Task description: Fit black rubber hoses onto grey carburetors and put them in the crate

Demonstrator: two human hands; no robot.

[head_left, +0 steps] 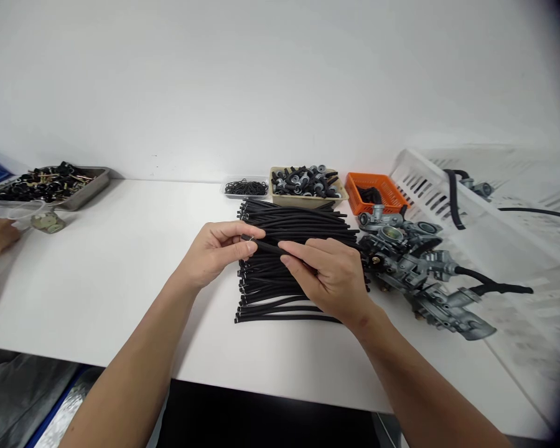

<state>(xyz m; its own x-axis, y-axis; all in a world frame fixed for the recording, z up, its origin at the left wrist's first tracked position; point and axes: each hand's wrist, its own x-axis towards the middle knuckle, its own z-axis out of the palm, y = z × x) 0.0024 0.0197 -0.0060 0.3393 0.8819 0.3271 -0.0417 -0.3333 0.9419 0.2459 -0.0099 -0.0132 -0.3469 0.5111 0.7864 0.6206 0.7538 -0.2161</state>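
In the head view, the hose point(268, 247) is held over the hose pile point(298, 218). The left hand point(214, 252) has its grip pinched at the clip point(252, 238) end; the right hand's point(329, 270) is closed further along. I'd steady the hose and seat the clip squarely. On the metal parts point(429, 267) right of the pile, I can't read any lettering.

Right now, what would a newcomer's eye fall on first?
The dense row of black tubes near centre, with the left hand and right hand holding a single tube over it. Next, the grey metal assemblies heaped just to its right. Then the vivid orange basket, behind that heap.
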